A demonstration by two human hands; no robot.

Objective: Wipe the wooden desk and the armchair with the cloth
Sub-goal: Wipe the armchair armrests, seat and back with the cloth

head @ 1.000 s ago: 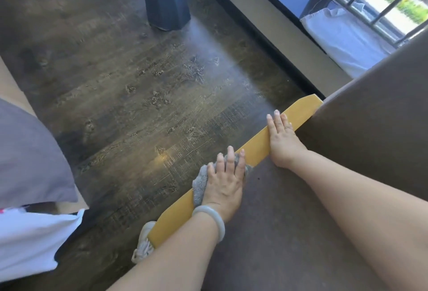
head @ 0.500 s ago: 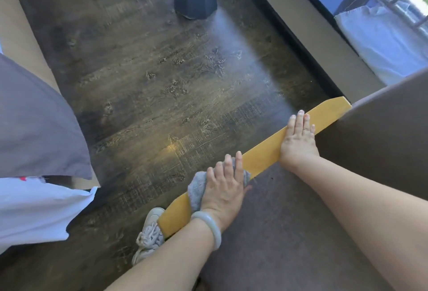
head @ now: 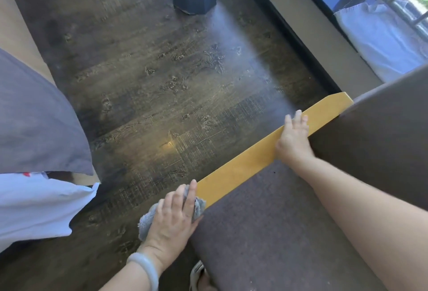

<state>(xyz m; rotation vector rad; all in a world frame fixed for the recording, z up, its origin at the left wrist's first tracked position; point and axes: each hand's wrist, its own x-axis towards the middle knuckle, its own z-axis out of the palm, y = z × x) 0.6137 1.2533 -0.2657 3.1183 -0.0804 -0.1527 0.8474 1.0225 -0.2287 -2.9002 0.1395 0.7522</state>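
Sliding nearward along the armrest (head: pixel 243 167), the cloth (head: pixel 148 220) is now pressed at its near end under the flat, straight-fingered left grip (head: pixel 173 218). The right grip (head: pixel 293 140) is laid flat and empty nearer the far end. This pass is judged nearly finished.

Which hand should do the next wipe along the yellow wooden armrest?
Left. The left hand presses the grey cloth on the near end of the armrest; the right hand lies bare and flat farther up it, with no cloth.
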